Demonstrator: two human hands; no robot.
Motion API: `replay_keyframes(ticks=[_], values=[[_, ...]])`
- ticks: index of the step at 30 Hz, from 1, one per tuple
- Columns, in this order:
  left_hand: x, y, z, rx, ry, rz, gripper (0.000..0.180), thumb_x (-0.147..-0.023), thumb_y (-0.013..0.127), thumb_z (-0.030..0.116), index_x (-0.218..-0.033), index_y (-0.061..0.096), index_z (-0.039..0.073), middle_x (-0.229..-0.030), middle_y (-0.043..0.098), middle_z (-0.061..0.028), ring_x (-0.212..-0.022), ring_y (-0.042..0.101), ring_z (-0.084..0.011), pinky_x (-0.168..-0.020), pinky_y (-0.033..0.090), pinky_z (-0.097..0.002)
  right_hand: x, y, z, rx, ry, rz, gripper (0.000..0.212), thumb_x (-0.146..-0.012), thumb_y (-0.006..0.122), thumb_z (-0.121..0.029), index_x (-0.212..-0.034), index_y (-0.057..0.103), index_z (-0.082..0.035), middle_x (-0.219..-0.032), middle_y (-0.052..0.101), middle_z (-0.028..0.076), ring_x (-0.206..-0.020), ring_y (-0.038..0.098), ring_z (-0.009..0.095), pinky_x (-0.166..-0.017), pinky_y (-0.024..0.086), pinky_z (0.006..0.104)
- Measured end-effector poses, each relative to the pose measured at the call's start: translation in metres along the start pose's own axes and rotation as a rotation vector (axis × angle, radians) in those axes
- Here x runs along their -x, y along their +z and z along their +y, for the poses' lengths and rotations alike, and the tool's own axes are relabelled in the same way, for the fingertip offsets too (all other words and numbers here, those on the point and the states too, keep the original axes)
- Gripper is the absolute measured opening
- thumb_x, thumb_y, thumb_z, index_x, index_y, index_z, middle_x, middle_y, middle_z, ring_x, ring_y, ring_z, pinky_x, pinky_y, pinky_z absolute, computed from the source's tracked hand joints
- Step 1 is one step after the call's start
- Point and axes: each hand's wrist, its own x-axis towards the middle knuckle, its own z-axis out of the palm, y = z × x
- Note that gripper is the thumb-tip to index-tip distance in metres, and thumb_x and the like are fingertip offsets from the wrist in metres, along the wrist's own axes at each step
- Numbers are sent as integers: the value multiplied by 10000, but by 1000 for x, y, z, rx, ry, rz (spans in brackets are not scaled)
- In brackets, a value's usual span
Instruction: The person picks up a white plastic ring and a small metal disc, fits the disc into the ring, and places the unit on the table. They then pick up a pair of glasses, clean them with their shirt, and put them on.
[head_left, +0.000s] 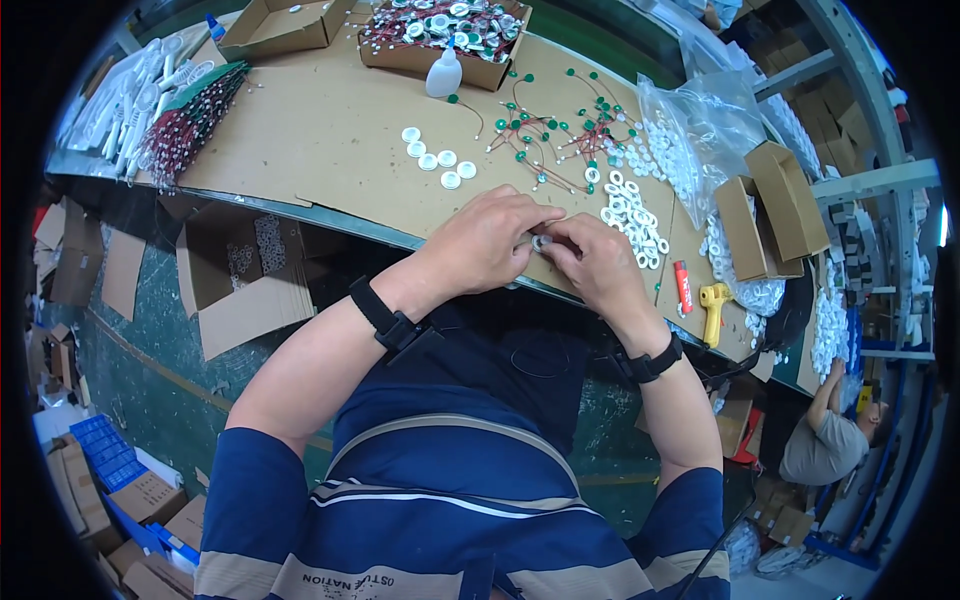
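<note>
Close to the table's front edge, both my hands meet around a small white round part, mostly hidden by the fingers. My left hand is closed, its thumb and fingers pressed against the part. From the other side, my right hand pinches it. Several white discs lie on the cardboard-covered table, beyond my left hand. Green discs with thin red wires are spread farther back. Just right of my right hand is a pile of white rings.
A box heaped with wired discs stands at the back beside a white squeeze bottle. To the right are a red tube, a yellow glue gun and an open carton. Another person is at far right.
</note>
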Motion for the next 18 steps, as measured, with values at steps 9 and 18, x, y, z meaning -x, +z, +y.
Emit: replay_keyframes(ticks=[9, 18], values=[[-1, 4, -2, 20, 3, 36, 556, -911, 739, -12, -1462, 761, 53, -1232, 797, -168, -1228, 708, -365, -1136, 563, -471, 0, 1, 3, -16, -7, -8, 201, -947, 866, -78, -1139, 845, -25, -1057, 821, 148, -966, 795, 348, -876, 628, 419], [0, 4, -5, 16, 30, 49, 582, -896, 760, -2, -1473, 749, 64, -1205, 799, -151, -1194, 716, -360, -1125, 567, -461, -6, -2, 0, 15, -42, -63, 192, -938, 862, -67, -1124, 846, -21, -1071, 816, 140, -987, 796, 341, -889, 627, 425]])
